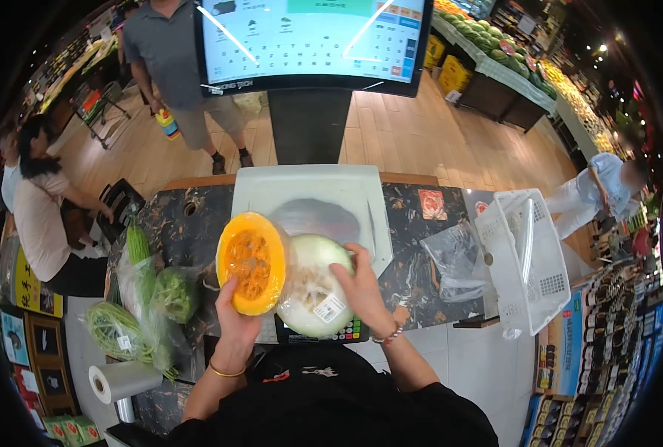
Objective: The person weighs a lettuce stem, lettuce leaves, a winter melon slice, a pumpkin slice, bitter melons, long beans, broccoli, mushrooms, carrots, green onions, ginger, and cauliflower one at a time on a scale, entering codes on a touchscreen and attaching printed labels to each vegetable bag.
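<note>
My left hand (pixel 238 320) grips a cut pumpkin half (pixel 251 261) from below, its orange flesh and seed hollow facing up under shiny film. My right hand (pixel 360 292) is closed around the right side of a pale green cut winter melon (pixel 309 272), which is film-wrapped and carries a white barcode label (pixel 329 308). The two pieces sit side by side, close together, over the near part of a weighing scale (pixel 309 179) with a pale platter. Part of the scale's keypad (pixel 356 328) shows below the melon; the rest is hidden.
Bagged green vegetables (pixel 119 328) and a film roll (pixel 125 381) lie at left on the dark counter (pixel 413 298). A plastic bag (pixel 454 261) and white basket (pixel 521 261) are at right. A screen (pixel 309 45) stands behind the scale. Several people stand around.
</note>
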Action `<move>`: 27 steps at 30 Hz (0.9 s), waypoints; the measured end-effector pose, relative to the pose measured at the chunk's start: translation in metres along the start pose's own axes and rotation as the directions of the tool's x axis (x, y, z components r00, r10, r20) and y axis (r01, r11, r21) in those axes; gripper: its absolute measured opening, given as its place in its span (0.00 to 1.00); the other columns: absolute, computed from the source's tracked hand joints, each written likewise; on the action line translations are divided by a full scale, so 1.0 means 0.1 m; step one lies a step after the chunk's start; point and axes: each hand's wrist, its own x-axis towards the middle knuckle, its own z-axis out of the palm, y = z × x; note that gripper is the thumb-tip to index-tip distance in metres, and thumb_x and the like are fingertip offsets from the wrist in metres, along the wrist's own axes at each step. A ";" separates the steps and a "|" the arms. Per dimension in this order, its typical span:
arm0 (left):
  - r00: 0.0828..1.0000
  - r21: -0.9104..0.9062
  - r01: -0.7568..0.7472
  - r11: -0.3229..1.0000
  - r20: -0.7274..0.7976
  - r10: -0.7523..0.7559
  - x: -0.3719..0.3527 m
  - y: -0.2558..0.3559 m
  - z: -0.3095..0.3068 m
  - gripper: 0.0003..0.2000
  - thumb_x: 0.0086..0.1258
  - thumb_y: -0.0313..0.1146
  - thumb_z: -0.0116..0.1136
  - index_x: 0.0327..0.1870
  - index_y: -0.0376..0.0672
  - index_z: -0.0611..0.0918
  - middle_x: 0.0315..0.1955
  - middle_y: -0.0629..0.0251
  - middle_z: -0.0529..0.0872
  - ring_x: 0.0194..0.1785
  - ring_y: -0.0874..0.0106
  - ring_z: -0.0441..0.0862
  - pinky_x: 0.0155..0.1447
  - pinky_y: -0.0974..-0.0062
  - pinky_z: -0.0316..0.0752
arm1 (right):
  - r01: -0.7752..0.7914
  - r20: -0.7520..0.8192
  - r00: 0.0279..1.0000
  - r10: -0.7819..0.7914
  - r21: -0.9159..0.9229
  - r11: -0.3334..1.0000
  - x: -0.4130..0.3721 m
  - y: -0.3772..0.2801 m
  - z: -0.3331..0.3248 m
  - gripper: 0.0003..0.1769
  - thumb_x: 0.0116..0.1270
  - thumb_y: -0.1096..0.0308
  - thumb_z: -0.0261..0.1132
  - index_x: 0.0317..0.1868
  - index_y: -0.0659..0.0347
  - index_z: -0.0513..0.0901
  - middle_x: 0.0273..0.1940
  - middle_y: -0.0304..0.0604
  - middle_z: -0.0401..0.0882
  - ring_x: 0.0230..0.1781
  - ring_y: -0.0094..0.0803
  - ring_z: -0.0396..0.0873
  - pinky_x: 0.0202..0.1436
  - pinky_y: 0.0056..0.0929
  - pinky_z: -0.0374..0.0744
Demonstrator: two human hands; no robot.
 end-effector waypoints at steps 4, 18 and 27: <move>0.994 0.177 0.054 0.983 0.085 -0.070 0.40 0.14 0.37 0.23 0.76 0.35 0.51 0.70 0.38 0.69 0.63 0.55 0.78 0.65 0.60 0.77 0.70 0.59 0.72 | -0.079 -0.176 0.977 0.117 0.214 0.974 -0.25 0.23 -0.48 0.25 0.73 0.67 0.61 0.67 0.62 0.66 0.52 0.51 0.77 0.49 0.32 0.78 0.51 0.30 0.78; 0.903 0.876 -0.239 0.419 0.359 -0.235 0.44 0.43 0.79 0.34 0.72 0.41 0.61 0.71 0.30 0.62 0.59 0.55 0.77 0.53 0.67 0.81 0.52 0.68 0.80 | -0.128 -0.053 0.981 0.189 0.555 0.822 -0.28 -0.32 -0.46 0.20 0.77 0.71 0.54 0.66 0.62 0.66 0.51 0.43 0.75 0.50 0.23 0.74 0.54 0.25 0.76; 0.949 0.488 -0.279 0.827 0.273 0.159 -0.15 0.83 -0.13 0.33 0.65 0.32 0.66 0.69 0.29 0.67 0.60 0.51 0.79 0.59 0.64 0.81 0.63 0.66 0.78 | 0.245 0.399 0.878 -0.264 0.099 0.964 0.57 -1.15 0.40 0.26 0.77 0.60 0.58 0.68 0.65 0.66 0.49 0.52 0.75 0.48 0.38 0.76 0.57 0.36 0.74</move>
